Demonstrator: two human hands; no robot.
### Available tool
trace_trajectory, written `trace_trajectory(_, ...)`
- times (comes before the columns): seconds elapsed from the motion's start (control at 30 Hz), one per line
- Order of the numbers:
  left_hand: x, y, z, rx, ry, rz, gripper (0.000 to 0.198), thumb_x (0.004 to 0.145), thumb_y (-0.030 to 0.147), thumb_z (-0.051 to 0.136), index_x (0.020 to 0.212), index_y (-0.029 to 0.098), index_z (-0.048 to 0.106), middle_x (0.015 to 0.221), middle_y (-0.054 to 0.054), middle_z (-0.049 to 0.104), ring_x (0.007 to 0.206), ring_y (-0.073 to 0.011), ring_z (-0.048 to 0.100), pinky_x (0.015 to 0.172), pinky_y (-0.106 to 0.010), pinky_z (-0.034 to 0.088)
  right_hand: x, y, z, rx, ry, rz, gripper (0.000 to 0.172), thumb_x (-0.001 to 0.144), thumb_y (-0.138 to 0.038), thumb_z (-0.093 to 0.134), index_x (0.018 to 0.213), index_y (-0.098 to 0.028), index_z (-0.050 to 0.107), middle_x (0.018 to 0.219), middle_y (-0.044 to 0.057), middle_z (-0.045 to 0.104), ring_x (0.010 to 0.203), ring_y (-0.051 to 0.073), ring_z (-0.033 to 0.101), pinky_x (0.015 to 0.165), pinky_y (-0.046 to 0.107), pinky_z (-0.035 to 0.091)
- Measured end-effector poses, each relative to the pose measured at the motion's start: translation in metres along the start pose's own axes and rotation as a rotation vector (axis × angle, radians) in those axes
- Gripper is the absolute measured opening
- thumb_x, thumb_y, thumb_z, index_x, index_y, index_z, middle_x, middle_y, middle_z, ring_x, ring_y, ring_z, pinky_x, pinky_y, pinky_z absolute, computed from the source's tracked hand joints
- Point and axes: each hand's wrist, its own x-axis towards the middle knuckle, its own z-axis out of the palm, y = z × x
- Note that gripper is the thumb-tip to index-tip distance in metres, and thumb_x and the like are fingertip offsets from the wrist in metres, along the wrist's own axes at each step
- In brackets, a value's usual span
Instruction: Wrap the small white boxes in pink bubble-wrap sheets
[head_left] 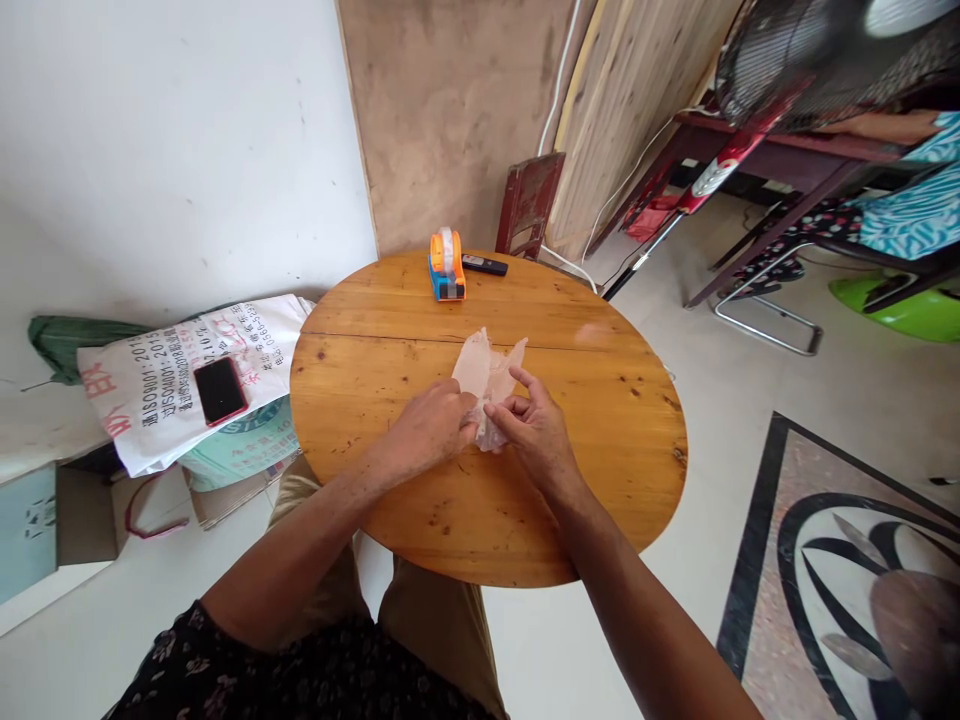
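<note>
A crumpled, translucent whitish plastic bag is between my two hands, over the middle of the round wooden table. My left hand is closed around its left lower side, fingers curled in. On the other side, my right hand pinches the bag with thumb and fingers, the index finger raised a little. The bag's two loose upper corners stick up away from me. Whether anything lies inside the bag I cannot tell.
At the table's far edge stand an orange and blue tape dispenser and a black remote-like object. Left, a phone lies on printed white sacks. A wooden chair, a standing fan and a seated person are beyond.
</note>
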Motion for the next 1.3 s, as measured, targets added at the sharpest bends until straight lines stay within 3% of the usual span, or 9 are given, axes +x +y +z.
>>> trace_trajectory(0.33,0.001,-0.001,0.001,-0.104,-0.024,0.016,0.023,0.091,0.026,0.048,0.089,0.017,0.069,0.089,-0.008,0.063,0.086,-0.0209,0.060,0.077,-0.031,0.048,-0.004,-0.016,0.007,-0.090,-0.093,0.003,0.079,0.078,-0.034,0.058,0.147,-0.014,0.025,0.076,-0.001,0.065,0.049,0.014,0.059,0.041,0.025,0.049)
trace_trajectory(0.57,-0.001,-0.005,-0.006,-0.275,-0.015,0.045,0.015,0.082,0.024,0.054,0.083,0.017,0.067,0.080,-0.004,0.063,0.073,-0.0164,0.056,0.065,-0.027,0.041,-0.005,-0.024,0.000,-0.236,-0.175,-0.024,0.075,0.082,-0.026,0.047,0.151,-0.013,0.022,0.097,0.009,0.072,0.060,0.018,0.068,0.045,0.027,0.051)
trace_trajectory(0.73,0.003,-0.004,-0.001,-0.379,0.033,-0.065,0.018,0.077,0.033,0.060,0.068,0.017,0.061,0.066,0.002,0.053,0.061,-0.0119,0.045,0.056,-0.026,0.031,0.002,-0.025,-0.002,-0.485,-0.192,-0.161,0.071,0.080,-0.015,0.042,0.149,-0.014,0.027,0.100,0.009,0.075,0.059,0.016,0.067,0.065,0.034,0.057)
trace_trajectory(0.87,0.003,-0.002,0.009,-0.321,0.111,-0.127,0.010,0.079,0.024,0.056,0.077,0.018,0.063,0.074,0.001,0.057,0.066,-0.0130,0.049,0.060,-0.026,0.034,0.005,-0.028,-0.004,-0.529,-0.252,-0.121,0.072,0.080,-0.013,0.041,0.150,-0.013,0.025,0.104,0.009,0.075,0.048,0.013,0.063,0.067,0.035,0.057)
trace_trajectory(0.97,0.002,-0.002,0.012,-0.319,0.101,-0.170,0.018,0.078,0.021,0.055,0.093,0.018,0.065,0.079,0.000,0.060,0.071,-0.0151,0.053,0.063,-0.027,0.037,0.006,-0.027,-0.009,-0.416,-0.287,-0.107,0.067,0.082,-0.018,0.042,0.148,-0.015,0.029,0.104,0.008,0.074,0.045,0.011,0.060,0.063,0.033,0.056)
trace_trajectory(1.03,0.002,-0.002,0.013,-0.334,0.088,-0.189,0.036,0.077,0.020,0.057,0.113,0.017,0.061,0.083,-0.001,0.063,0.075,-0.0166,0.056,0.067,-0.028,0.041,0.008,-0.025,-0.017,-0.303,-0.235,-0.146,0.061,0.085,-0.025,0.046,0.144,-0.017,0.034,0.101,0.007,0.073,0.049,0.011,0.060,0.059,0.031,0.054)
trace_trajectory(1.13,0.003,-0.002,0.013,-0.314,0.072,-0.175,0.058,0.077,0.020,0.058,0.134,0.015,0.047,0.087,-0.001,0.065,0.079,-0.0182,0.059,0.074,-0.030,0.044,0.016,-0.023,-0.033,-0.238,-0.042,-0.212,0.052,0.083,-0.031,0.054,0.132,-0.017,0.046,0.094,0.005,0.071,0.055,0.012,0.060,0.059,0.030,0.052)
trace_trajectory(1.2,0.005,-0.002,0.012,-0.270,0.049,-0.158,0.057,0.077,0.019,0.056,0.133,0.014,0.048,0.087,-0.002,0.065,0.080,-0.0192,0.060,0.075,-0.031,0.045,0.024,-0.022,-0.044,-0.273,0.058,-0.246,0.044,0.080,-0.032,0.058,0.122,-0.017,0.054,0.091,0.005,0.070,0.058,0.012,0.058,0.060,0.030,0.051)
trace_trajectory(1.3,0.009,-0.002,0.005,-0.182,-0.018,-0.140,0.037,0.077,0.020,0.054,0.114,0.016,0.058,0.089,-0.004,0.067,0.079,-0.0201,0.061,0.070,-0.031,0.044,0.038,-0.021,-0.056,-0.381,0.106,-0.298,0.031,0.079,-0.033,0.059,0.105,-0.017,0.064,0.084,0.003,0.067,0.058,0.012,0.055,0.059,0.030,0.049)
